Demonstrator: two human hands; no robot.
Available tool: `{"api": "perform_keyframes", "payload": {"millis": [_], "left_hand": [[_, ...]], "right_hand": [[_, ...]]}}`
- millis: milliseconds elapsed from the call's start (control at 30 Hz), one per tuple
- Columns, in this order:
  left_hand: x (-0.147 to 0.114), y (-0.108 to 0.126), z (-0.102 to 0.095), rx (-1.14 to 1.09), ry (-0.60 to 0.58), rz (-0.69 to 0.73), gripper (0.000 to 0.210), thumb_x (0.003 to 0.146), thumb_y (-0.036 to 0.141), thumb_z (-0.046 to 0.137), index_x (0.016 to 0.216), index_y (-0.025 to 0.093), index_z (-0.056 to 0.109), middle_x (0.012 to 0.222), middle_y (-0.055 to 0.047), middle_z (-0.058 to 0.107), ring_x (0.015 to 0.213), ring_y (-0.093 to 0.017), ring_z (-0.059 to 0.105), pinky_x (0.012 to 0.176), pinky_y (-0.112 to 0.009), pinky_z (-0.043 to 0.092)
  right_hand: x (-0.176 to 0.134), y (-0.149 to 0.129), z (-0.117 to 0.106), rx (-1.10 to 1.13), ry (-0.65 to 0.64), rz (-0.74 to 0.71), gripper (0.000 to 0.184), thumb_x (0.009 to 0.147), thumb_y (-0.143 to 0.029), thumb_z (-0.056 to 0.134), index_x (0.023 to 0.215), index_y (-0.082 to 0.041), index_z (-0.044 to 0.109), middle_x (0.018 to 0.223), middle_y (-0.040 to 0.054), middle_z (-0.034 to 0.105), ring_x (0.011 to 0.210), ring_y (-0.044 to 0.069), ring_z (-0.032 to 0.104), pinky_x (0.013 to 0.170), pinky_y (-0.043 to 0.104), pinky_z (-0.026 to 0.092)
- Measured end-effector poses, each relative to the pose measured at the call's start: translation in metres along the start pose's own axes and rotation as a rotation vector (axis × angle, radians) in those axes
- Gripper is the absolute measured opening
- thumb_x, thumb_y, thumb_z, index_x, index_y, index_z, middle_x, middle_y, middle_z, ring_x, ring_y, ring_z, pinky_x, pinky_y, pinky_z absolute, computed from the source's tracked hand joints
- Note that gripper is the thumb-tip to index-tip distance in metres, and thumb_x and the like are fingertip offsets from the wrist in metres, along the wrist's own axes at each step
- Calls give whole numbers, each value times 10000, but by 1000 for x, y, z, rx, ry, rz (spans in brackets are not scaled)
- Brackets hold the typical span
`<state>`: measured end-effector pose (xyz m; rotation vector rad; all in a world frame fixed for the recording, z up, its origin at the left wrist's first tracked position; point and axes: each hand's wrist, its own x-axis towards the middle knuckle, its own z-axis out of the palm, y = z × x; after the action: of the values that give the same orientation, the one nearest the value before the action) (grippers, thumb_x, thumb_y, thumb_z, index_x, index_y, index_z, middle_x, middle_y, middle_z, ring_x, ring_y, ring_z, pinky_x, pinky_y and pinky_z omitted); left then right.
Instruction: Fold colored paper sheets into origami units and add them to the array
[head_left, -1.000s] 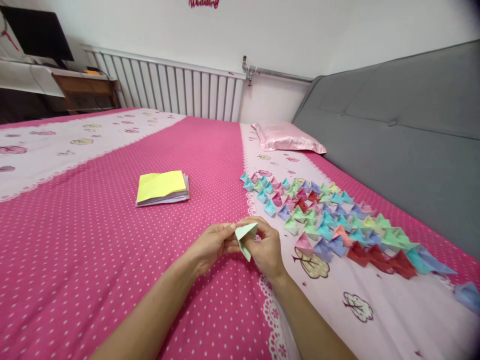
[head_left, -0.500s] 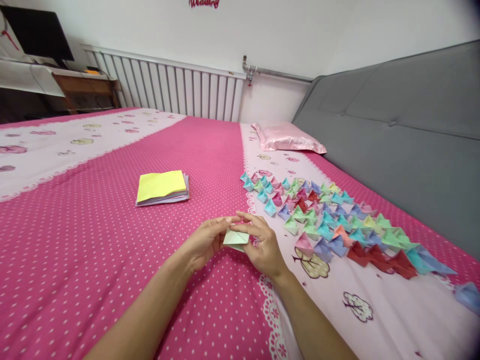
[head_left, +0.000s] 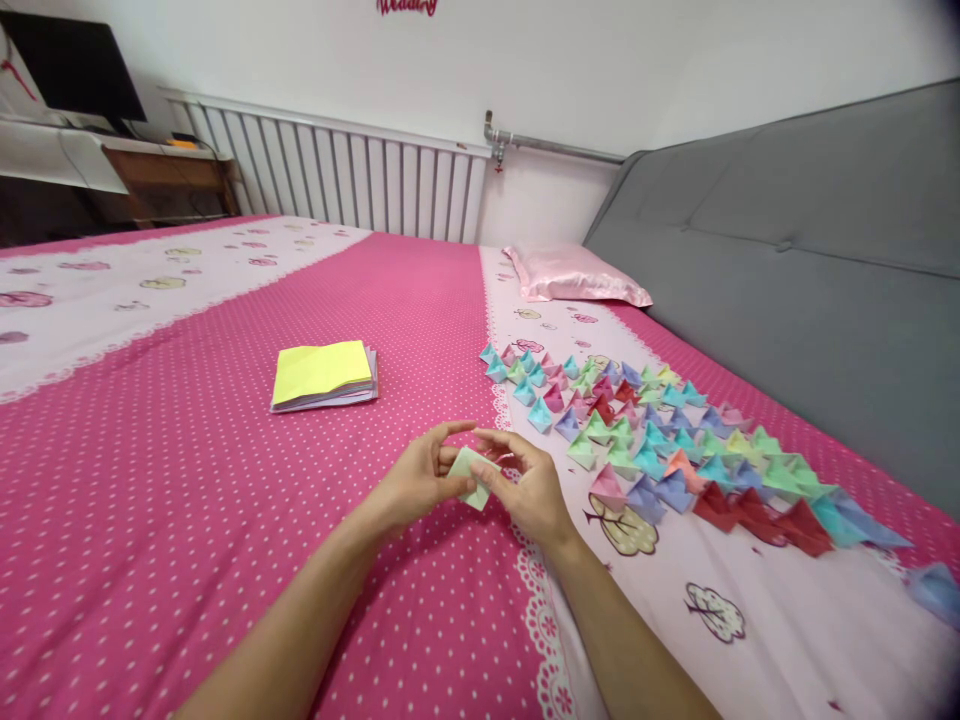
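So the bit that matters is a small pale green paper [head_left: 466, 464], folded up and held off the bedspread [head_left: 420, 330] between two bare hands, roughly in the middle of the view. The right hand [head_left: 534, 490] has its thumb flat on the front of the paper, with the other fingers curling round behind. The left hand [head_left: 424, 475] has its thumb at the lower left edge and its index finger arched up above, off the paper. I can't tell exactly what the fingers behind are pressing on, but it looks like a light pinch from both sides, gaps narrow.

My two cents: with folding in mid-air, let one thumb pin the layers while the other lines up edges and corners, then run a nail along the crease. Don't squeeze the middle, thin paper dents easily. If the layers slip, I'd press it on something harder, since the bed is soft.

Around it: a stack of paper [head_left: 322, 370], yellow sheet on top, sits over to the left, well apart from the hands. On the right there's a big spread of colourful paper boats [head_left: 622, 460], the closest ones near the right hand, so I'd watch that elbow and forearm. Pink pillow [head_left: 577, 275] and grey headboard [head_left: 787, 200] are further back, out of the way. Main obstruction is really the thumbs covering part of the paper.
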<state>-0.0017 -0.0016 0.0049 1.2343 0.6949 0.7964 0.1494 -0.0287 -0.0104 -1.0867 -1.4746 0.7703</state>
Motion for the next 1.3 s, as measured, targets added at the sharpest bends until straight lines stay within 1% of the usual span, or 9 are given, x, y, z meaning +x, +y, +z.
{"api": "perform_keyframes", "payload": {"millis": [133,233,533,600,700,800,1000,1133,1300], "left_hand": [[-1,-3,3,47,-67,-15,769,633,121,695,1290,121,295,718,-2,607,613,-110,564,580,-238,409],[-1,-5,1,61,-54,-16,783,631,121,688,1297,121,276,686,21,580,597,-101,548,572,-235,400],[1,-8,1,188,-5,-12,770,607,120,648,1292,118,295,696,15,583,603,-118,556,568,-239,403],[1,-5,3,231,9,7,627,626,165,644,1209,118,417,720,-3,590,598,-113,543,556,-233,394],[-1,-2,4,371,-4,-10,230,707,303,596,813,99,592,607,8,533,505,-75,446,486,-210,326],[-2,-2,5,482,-25,-55,341,739,403,551,547,125,512,468,54,375,431,-47,289,424,-211,202],[-2,-5,2,422,-76,-109,358,667,401,641,523,152,429,454,86,288,415,-34,204,411,-225,120],[-4,0,4,347,-99,-128,315,652,369,667,549,133,487,451,84,338,410,-30,221,409,-213,139],[-6,5,8,268,-99,-149,249,622,335,699,617,102,611,511,23,528,446,-53,392,451,-201,271]], "right_hand": [[1,1,-2,-54,-49,15,193,718,-293,652,875,-188,688,802,38,638,705,153,575,668,282,458],[1,1,-3,-10,-59,43,160,710,-311,660,795,-177,683,751,31,633,673,147,570,645,273,449],[0,4,-1,23,-97,94,143,697,-299,670,746,-166,693,652,16,632,547,118,498,531,244,386],[0,4,0,79,-66,116,147,711,-303,659,752,-165,688,648,12,630,539,113,492,527,241,382],[0,4,1,254,22,170,145,699,-309,679,747,-172,670,684,4,630,597,119,529,584,245,415],[0,4,2,415,86,245,150,662,-302,715,715,-174,659,665,-16,613,607,109,535,594,231,422],[1,5,5,554,158,336,162,624,-292,744,689,-168,663,643,-23,620,583,94,532,581,215,421],[1,4,6,592,186,363,177,599,-291,757,678,-163,664,632,-21,624,569,98,532,568,220,422],[1,2,6,590,210,365,173,594,-285,759,663,-160,660,621,-23,619,568,97,530,565,217,420]]}}
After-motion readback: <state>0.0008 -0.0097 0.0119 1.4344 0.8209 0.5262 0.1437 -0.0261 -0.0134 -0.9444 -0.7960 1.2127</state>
